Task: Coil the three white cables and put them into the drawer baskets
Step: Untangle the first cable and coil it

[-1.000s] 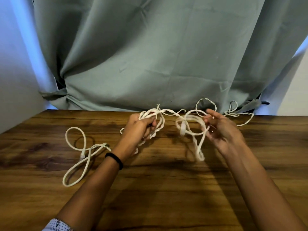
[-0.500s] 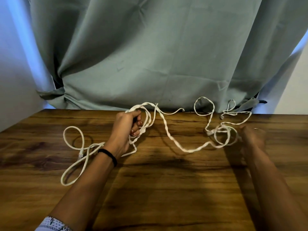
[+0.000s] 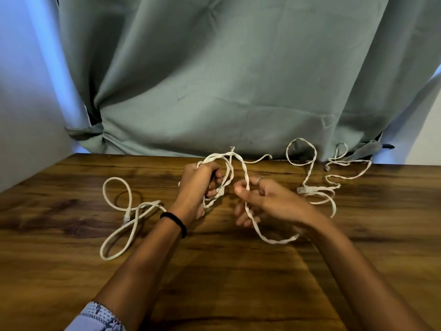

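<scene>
My left hand [image 3: 199,185] is closed around several loops of a flat white cable [image 3: 228,173] held just above the wooden table [image 3: 214,283]. My right hand [image 3: 265,199] sits close beside it, thumb and fingers pinching the same cable, whose loose run [image 3: 262,235] drops under my palm and trails right to a small coil with a plug [image 3: 312,191]. A round white cable [image 3: 124,211] lies looped at the left, plug end showing. More thin white cable [image 3: 346,168] is strewn at the back right by the curtain. No drawer or baskets are in view.
A grey-green curtain [image 3: 226,80] hangs along the table's far edge. A pale wall [image 3: 21,127] borders the left side. Bare wood lies in front of my arms.
My right hand has come back left from the small coil at the right to meet my left hand, feeding the slack cable toward the loops. My left hand stayed put.
</scene>
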